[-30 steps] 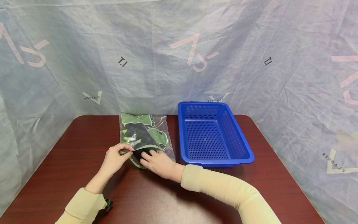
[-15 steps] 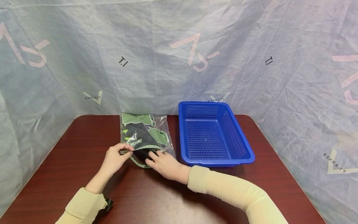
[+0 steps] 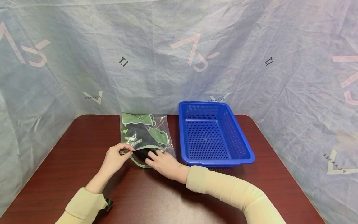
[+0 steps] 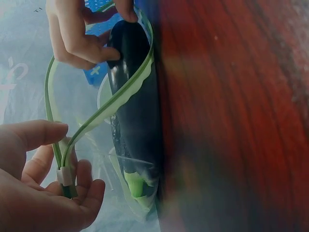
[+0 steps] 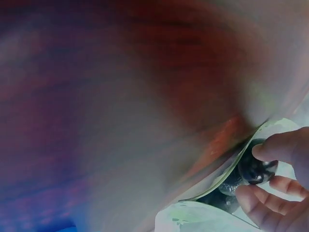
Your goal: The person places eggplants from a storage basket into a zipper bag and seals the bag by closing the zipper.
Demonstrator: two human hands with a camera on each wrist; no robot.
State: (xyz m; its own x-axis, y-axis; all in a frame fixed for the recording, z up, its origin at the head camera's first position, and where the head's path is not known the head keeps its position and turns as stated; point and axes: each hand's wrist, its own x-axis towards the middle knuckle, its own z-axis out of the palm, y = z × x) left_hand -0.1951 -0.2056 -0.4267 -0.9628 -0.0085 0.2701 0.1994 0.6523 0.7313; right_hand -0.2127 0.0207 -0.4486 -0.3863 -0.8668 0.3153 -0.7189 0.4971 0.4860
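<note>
Eggplant (image 4: 135,96) inside zip bag (image 3: 145,132) — blue basket (image 3: 246,146) holds nothing

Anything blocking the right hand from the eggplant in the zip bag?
Nothing visible. The zip bag has its mouth open; the left hand pinches the zip strip at one corner, and the right hand already has fingers on the eggplant at the opening.

A blue perforated basket (image 3: 215,137) sits on the dark red-brown bench (image 3: 70,161), toward its right side. Behind hangs a wrinkled grey printed sheet (image 3: 156,53).
</note>
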